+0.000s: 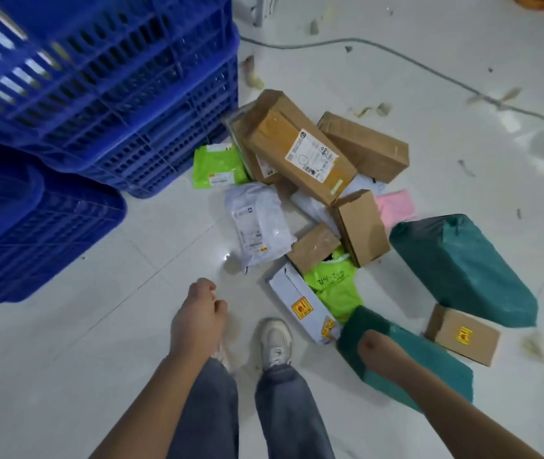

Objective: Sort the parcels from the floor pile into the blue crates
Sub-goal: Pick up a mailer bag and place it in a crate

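Nearest, at about five o'clock, the right hand [371,346] reaches down onto a dark green plastic-wrapped parcel [429,362]; its fingers are hidden behind the wrist and the wrap, so I cannot tell whether they grip it or only touch. At seven o'clock the left hand [197,314] hangs over bare floor, fingers loosely curled, holding nothing. A white sneaker [275,342] stands between the two arms.

This looks like the pick-up step: one parcel is being taken from the near edge of the pile [313,200], which spreads from centre toward three o'clock. Just beyond the green parcel lie a white carton with yellow warning stickers [300,301], a lime-green mailer bag [333,279] and a small brown box with a yellow sticker [462,334]. Farther out are a larger dark green wrapped bundle [462,270], a grey poly mailer [257,223] and a long brown cardboard box with a white label [297,147].

The stacked blue slatted plastic crates [98,94] stand at ten o'clock, touching the pile's far edge. The next move likely calls for a firm hold, a lift, then a carry leftward across the body to a crate.
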